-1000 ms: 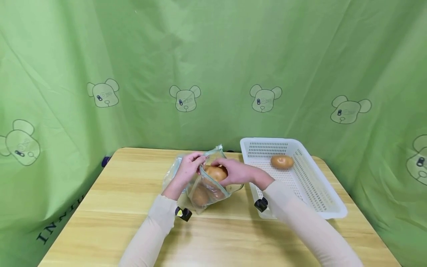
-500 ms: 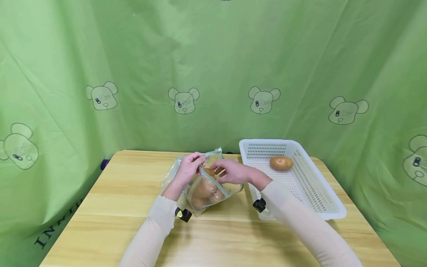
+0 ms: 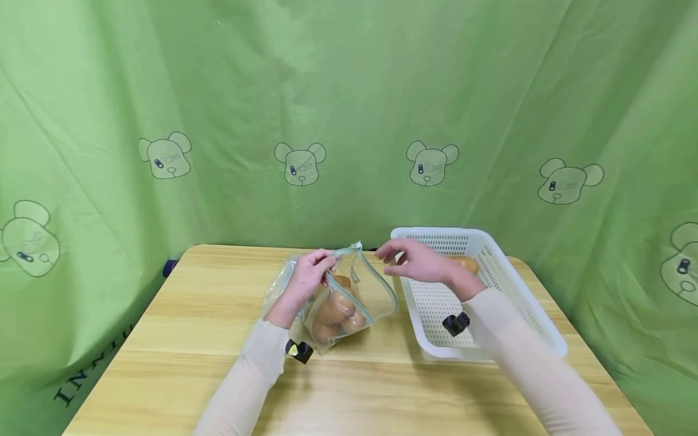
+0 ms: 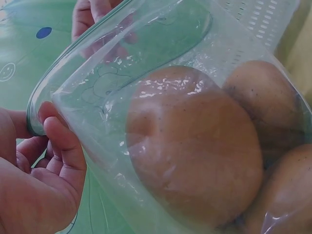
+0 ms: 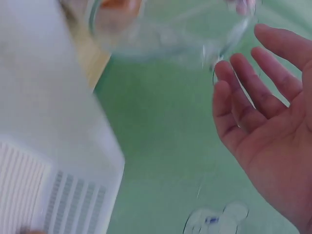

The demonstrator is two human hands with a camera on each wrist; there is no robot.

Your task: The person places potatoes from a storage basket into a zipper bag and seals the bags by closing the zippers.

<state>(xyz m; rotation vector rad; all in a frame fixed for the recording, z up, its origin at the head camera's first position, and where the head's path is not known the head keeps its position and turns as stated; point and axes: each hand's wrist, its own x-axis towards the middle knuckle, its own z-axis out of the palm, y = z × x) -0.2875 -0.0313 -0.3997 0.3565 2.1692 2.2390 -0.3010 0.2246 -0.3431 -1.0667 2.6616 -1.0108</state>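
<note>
My left hand (image 3: 306,277) pinches the rim of a clear zip bag (image 3: 378,298) between thumb and fingers. The bag's mouth gapes toward the right. Inside it lie several brown potatoes (image 3: 334,307), and the left wrist view shows one large potato (image 4: 190,146) up close through the film. My right hand (image 3: 417,261) is in the air above the left side of a white basket (image 3: 422,346), with loosely bent fingers and nothing in them. Partly hidden behind that hand, another potato (image 3: 469,264) lies in the basket.
The wooden table (image 3: 360,399) carries the bag left of the basket. Crumpled clear plastic (image 3: 275,287) lies beside the left hand. A green curtain (image 3: 349,91) with printed bear heads hangs behind the table.
My right hand let go of a potato inside the bag, came out of the mouth and moved right over the basket. The left hand kept its pinch on the bag.
</note>
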